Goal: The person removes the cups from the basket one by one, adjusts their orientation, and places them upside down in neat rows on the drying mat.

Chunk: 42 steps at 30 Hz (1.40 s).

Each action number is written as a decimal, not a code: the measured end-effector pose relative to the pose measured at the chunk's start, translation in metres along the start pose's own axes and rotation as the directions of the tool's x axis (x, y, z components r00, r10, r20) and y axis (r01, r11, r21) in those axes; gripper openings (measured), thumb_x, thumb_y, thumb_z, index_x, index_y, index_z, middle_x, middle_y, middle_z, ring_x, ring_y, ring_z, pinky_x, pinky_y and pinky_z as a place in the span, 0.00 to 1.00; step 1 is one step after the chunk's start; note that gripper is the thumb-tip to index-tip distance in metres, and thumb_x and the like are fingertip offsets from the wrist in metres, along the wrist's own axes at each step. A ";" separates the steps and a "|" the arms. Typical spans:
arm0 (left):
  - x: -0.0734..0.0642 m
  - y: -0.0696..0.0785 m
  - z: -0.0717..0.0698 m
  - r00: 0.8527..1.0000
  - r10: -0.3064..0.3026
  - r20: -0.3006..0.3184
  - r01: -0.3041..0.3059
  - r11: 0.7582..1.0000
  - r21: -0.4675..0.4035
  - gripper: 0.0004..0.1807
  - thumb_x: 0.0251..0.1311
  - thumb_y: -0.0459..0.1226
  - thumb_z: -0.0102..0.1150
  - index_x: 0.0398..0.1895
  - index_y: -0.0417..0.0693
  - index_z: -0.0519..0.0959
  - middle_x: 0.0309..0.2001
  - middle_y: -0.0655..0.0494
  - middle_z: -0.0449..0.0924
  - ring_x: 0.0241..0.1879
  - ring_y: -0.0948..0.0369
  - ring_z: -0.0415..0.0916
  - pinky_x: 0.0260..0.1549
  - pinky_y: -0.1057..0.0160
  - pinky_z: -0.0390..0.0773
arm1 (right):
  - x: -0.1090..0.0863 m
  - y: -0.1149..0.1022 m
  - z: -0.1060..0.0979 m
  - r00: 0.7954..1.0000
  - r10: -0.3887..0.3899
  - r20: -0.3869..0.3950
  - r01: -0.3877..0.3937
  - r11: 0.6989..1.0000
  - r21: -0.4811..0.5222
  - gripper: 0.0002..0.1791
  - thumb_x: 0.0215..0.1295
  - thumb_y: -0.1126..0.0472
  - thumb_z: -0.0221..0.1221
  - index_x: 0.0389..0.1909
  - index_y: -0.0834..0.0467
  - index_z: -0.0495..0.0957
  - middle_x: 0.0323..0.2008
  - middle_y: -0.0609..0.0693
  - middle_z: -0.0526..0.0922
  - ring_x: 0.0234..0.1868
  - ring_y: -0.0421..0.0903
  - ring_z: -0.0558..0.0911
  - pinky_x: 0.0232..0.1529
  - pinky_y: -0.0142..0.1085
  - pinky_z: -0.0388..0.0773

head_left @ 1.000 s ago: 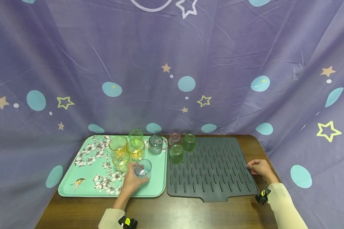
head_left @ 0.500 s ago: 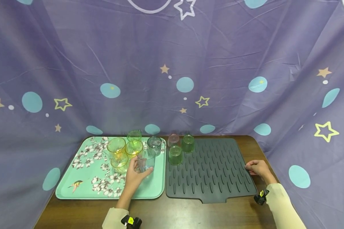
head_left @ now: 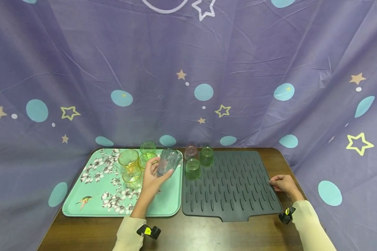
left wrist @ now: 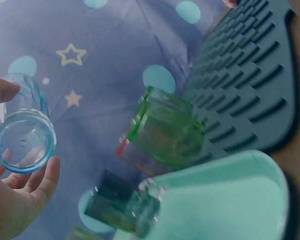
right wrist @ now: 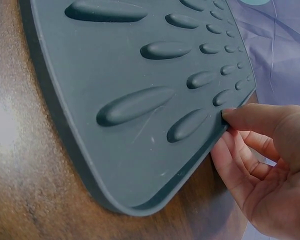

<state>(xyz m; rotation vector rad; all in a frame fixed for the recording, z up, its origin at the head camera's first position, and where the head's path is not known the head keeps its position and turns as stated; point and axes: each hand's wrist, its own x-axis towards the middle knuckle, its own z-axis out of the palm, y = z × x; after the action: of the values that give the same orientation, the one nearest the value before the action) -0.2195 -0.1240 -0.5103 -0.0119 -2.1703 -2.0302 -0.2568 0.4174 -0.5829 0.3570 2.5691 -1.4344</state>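
Observation:
My left hand (head_left: 150, 184) grips a clear blue glass (left wrist: 25, 140) by its sides, tilted in the air over the right part of the green floral tray (head_left: 168, 207). Behind it on the tray stands a dark grey-blue glass (left wrist: 122, 205), mostly covered by the held one in the head view. My right hand (head_left: 284, 183) pinches the right edge of the black ridged drying mat (head_left: 232, 184), thumb on top and fingers beneath the rim in the right wrist view. Upside down at the mat's far left are two green glasses (head_left: 193, 169) and a pink glass (head_left: 191, 152).
Several upright glasses crowd the tray's middle: yellow glasses (head_left: 128, 158), a pale yellow glass (head_left: 132, 177) and a green glass (head_left: 148, 147) at the back. Tray and mat lie side by side on a wooden table (head_left: 204, 233). A purple curtain (head_left: 251, 76) hangs behind.
My left hand has lifted the blue glass off the tray, moved it up and right towards the back, and tilted it. The right hand stays at the mat's edge.

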 end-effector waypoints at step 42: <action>0.074 0.044 0.150 0.764 0.014 0.645 -0.570 0.484 0.664 0.35 0.48 0.41 0.81 0.62 0.53 0.78 0.55 0.54 0.76 0.51 0.54 0.74 0.47 0.56 0.81 | 0.000 0.002 -0.001 1.000 0.001 -0.001 -0.001 1.000 0.009 0.07 0.67 0.69 0.62 0.36 0.72 0.81 0.26 0.45 0.81 0.29 0.40 0.80 0.31 0.30 0.85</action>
<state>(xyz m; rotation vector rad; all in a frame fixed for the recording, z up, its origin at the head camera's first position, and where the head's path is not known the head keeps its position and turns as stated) -0.3053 0.0198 -0.4662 -0.9330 -2.9808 -0.6029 -0.2565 0.4194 -0.5844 0.3598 2.5637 -1.4462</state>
